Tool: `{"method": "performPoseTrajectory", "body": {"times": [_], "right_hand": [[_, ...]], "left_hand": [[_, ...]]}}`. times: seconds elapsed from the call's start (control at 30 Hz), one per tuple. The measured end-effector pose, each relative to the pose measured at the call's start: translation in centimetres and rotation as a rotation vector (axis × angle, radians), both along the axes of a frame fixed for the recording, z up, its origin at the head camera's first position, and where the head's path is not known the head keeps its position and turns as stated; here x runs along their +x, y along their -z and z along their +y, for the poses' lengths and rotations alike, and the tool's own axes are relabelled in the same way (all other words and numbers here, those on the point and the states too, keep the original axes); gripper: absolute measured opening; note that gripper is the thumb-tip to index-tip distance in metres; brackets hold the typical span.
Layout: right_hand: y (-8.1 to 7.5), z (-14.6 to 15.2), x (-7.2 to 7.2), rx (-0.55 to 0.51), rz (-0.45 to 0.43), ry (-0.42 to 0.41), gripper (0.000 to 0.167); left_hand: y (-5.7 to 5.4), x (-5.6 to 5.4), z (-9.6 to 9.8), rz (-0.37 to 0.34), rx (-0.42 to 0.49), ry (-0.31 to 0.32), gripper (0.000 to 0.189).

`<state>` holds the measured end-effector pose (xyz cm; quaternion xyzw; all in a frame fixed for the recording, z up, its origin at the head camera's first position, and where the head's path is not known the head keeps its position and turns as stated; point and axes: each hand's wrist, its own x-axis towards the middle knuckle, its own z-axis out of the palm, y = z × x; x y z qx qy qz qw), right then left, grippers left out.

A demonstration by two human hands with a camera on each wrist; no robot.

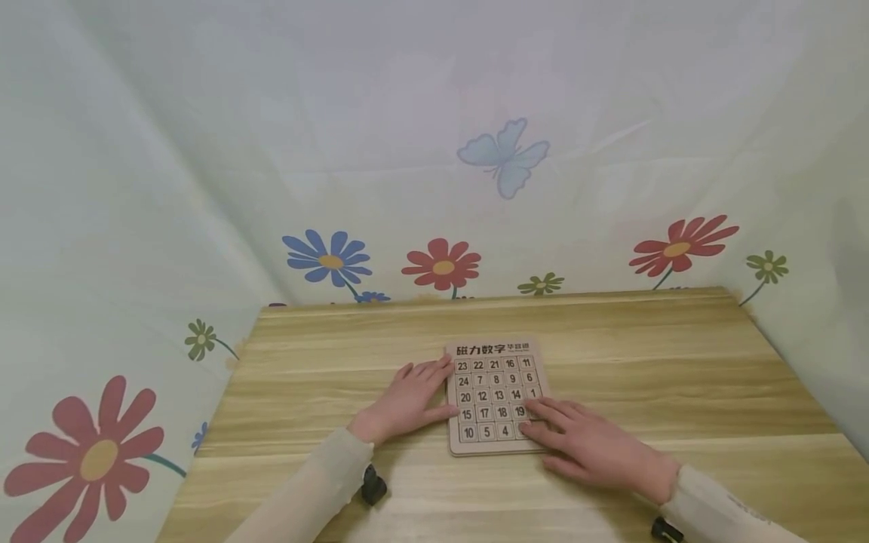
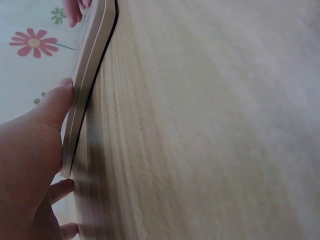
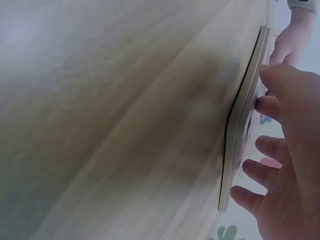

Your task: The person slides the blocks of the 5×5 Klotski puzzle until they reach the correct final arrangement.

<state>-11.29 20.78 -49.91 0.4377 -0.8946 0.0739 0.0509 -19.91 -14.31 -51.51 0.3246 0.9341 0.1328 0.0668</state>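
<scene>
A flat wooden sliding number puzzle (image 1: 485, 447) lies on the table, its numbered tiles in rows below a line of dark Chinese characters. Along its left edge rests my left hand (image 1: 406, 403), fingers stretched toward the upper left corner and thumb beside the lower left tiles. In the left wrist view that thumb (image 2: 59, 100) touches the side of the board. My right hand (image 1: 597, 450) lies over the lower right corner, its fingers loosely extended onto the tiles near 19 and covering the corner ones. The right wrist view shows those fingers (image 3: 262, 172) spread over the board's face.
The wood-grain table (image 1: 326, 339) extends around the puzzle on all sides. Behind and to the left hangs a pale curtain (image 1: 380, 113) printed with flowers and a butterfly, meeting the table at its far edge. Dark straps (image 1: 373, 486) sit at both wrists.
</scene>
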Motion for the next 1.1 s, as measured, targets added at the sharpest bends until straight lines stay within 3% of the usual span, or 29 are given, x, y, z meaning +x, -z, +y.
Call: {"method": "performPoseTrajectory", "body": {"times": [0.43, 0.83, 1.1], "right_hand": [[0.3, 2.3, 0.6, 0.006, -0.014, 0.065, 0.052], [-0.2, -1.9, -0.2, -0.003, -0.017, -0.027, 0.052], [0.1, -2.4, -0.3, 0.006, -0.027, -0.038, 0.052]], "left_hand": [[-0.1, 0.3, 0.0, -0.006, 0.002, -0.005, 0.083], [-0.2, 0.2, 0.1, -0.004, -0.009, 0.001, 0.076], [0.0, 0.1, -0.1, 0.002, -0.013, 0.002, 0.077]]}}
